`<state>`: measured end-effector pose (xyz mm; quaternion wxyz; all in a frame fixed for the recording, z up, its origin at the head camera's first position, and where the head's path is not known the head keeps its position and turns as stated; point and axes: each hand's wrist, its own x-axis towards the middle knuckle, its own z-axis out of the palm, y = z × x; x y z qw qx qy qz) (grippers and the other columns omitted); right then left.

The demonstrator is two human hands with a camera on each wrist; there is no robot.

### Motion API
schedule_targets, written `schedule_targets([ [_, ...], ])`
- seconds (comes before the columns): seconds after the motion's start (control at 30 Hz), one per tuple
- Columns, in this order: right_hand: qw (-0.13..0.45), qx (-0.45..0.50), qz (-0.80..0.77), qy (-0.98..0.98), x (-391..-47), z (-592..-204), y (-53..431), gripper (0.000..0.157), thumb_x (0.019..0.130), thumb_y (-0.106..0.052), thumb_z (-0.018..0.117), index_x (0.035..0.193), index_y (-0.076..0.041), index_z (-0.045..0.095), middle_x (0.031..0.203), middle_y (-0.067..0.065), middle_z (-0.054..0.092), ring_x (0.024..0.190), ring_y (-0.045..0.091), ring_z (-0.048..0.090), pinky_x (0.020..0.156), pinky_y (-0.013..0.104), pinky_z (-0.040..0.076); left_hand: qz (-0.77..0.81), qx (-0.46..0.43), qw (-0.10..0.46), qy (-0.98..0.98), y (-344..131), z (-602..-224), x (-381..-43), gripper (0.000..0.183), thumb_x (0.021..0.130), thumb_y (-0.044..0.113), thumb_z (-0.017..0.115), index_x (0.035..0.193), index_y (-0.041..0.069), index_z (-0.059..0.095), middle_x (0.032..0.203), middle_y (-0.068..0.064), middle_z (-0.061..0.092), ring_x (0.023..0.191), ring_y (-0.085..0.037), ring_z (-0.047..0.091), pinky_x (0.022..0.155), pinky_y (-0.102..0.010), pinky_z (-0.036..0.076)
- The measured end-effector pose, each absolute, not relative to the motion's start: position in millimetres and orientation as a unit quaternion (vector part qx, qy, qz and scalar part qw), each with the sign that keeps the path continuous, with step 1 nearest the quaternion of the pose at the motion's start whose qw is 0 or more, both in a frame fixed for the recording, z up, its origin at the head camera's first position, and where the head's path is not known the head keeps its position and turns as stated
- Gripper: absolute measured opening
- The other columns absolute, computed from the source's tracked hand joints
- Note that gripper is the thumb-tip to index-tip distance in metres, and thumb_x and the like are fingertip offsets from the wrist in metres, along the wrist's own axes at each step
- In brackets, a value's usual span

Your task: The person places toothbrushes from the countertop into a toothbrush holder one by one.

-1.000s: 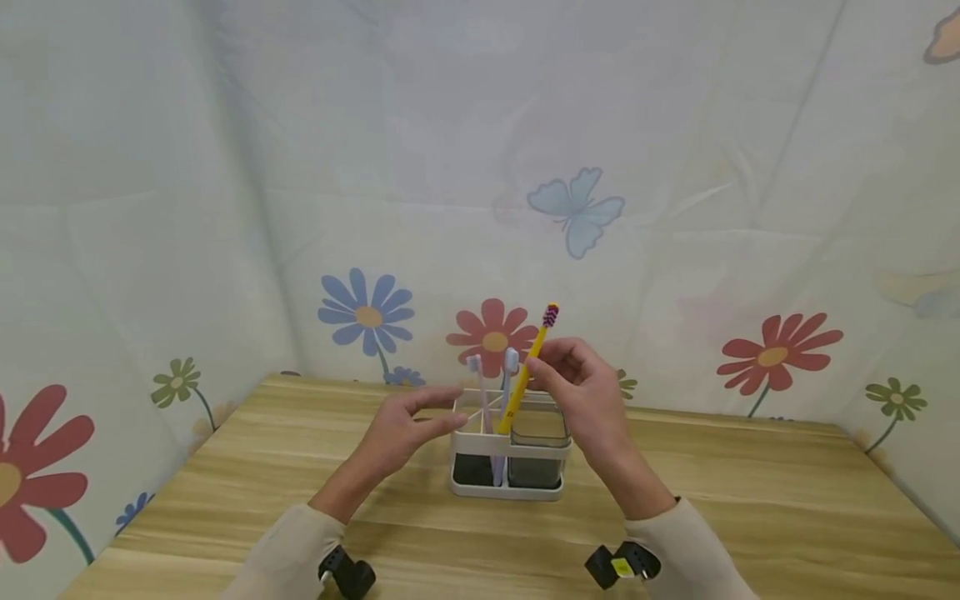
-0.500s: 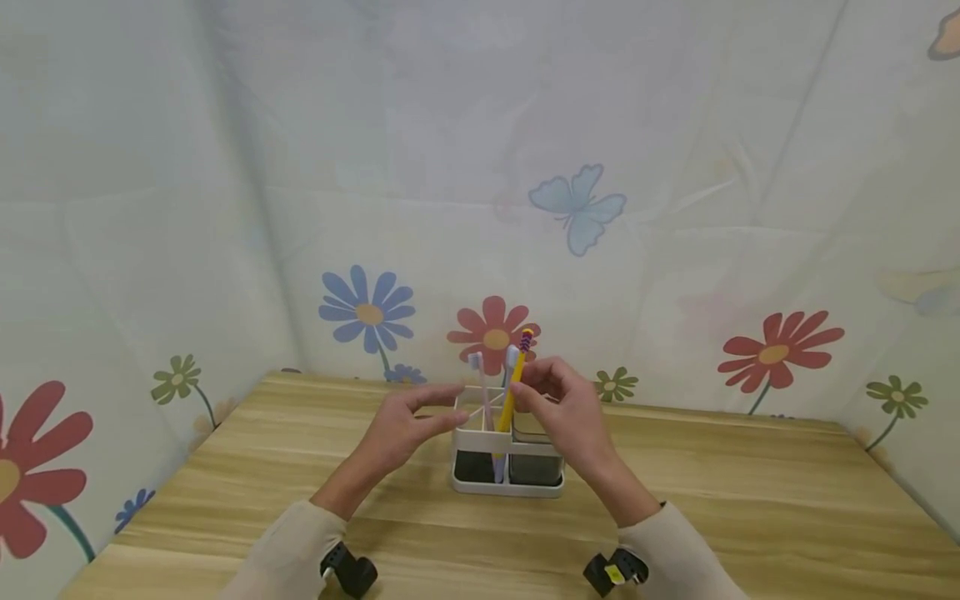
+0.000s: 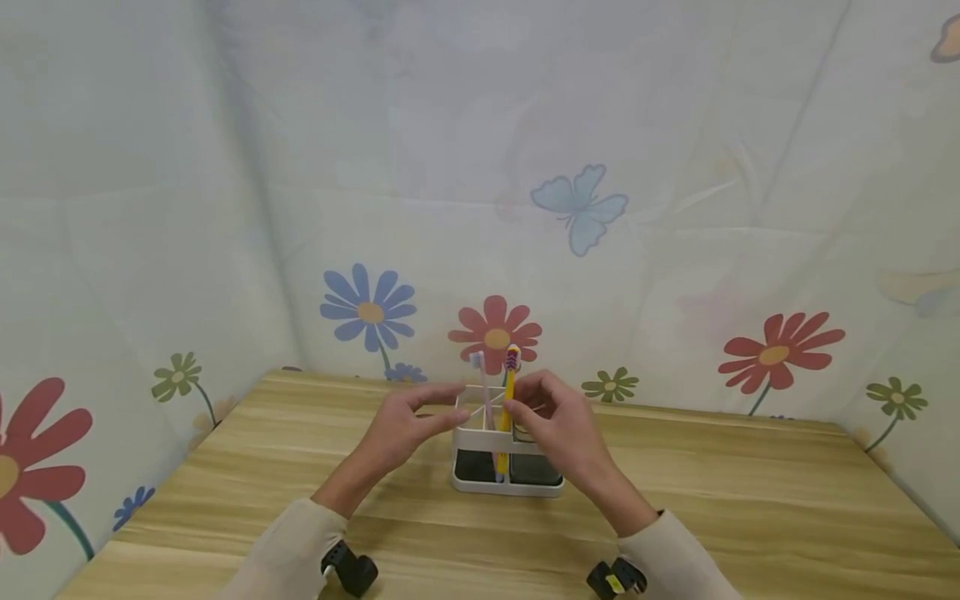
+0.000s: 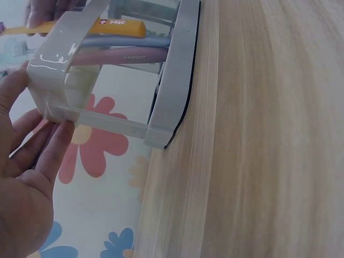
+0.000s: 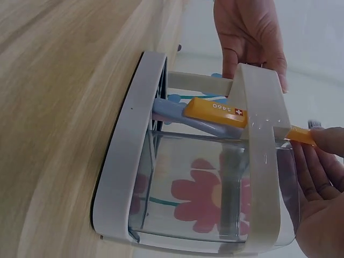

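Observation:
A white toothbrush holder [image 3: 480, 440] stands on the table. My left hand [image 3: 401, 429] grips its upper rim at the left side, thumb in front. Between thumb and fingers, my right hand [image 3: 564, 429] pinches a yellow toothbrush [image 5: 217, 112], bristles up. Its handle passes down through the rim, and its lower end hangs short of the base in both wrist views. A pinkish toothbrush [image 4: 118, 56] and a blue one [image 4: 126, 41] stand in the holder beside it. The blue head is hidden behind the yellow brush in the head view.
A clear cup [image 5: 231, 183] sits in the holder's right compartment, partly covered by my right hand in the head view. Wood-patterned tabletop [image 3: 420, 550] surrounds the holder. Behind it hangs a flower-printed curtain [image 3: 420, 192].
The right hand has moved left and down, bringing the yellow toothbrush from a tilt to nearly upright and lower inside the holder. My left hand has stayed at the rim.

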<state>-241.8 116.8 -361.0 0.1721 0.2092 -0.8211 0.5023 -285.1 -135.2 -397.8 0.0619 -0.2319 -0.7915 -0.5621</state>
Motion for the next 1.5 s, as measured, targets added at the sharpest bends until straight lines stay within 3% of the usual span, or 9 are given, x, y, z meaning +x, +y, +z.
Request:
schedule_targets([
  [0.47,0.178,0.216,0.461,-0.842,-237.5,-363.4,117.4,0.019,0.094,-0.008,0.082,0.11,-0.01,0.072,0.096,-0.004,0.071,0.086,0.013,0.067,0.081,0.026,0.062,-0.554,-0.233,0.064,-0.796,-135.0,-397.9,-285.7,0.048,0.096,0.031,0.082,0.14,0.013,0.071,0.138,-0.008,0.07,0.129,-0.029,0.063,0.105,-0.051,0.055],
  [0.9,0.146,0.218,0.457,-0.85,-234.6,-361.1,119.8,0.021,0.093,-0.006,0.083,0.109,-0.009,0.071,0.095,-0.003,0.071,0.084,0.015,0.067,0.076,0.026,0.061,-0.564,-0.24,0.056,-0.788,-136.0,-396.9,-285.3,0.047,0.096,0.03,0.082,0.138,0.012,0.073,0.136,-0.009,0.07,0.129,-0.029,0.063,0.105,-0.049,0.055],
  [1.5,0.159,0.259,0.423,-0.854,-235.3,-362.2,123.3,0.022,0.091,-0.004,0.084,0.106,-0.009,0.069,0.094,-0.004,0.068,0.086,0.013,0.069,0.079,0.028,0.062,-0.562,-0.235,0.055,-0.791,-136.1,-396.9,-284.4,0.048,0.096,0.032,0.081,0.139,0.013,0.072,0.138,-0.008,0.069,0.13,-0.029,0.063,0.106,-0.05,0.054],
])
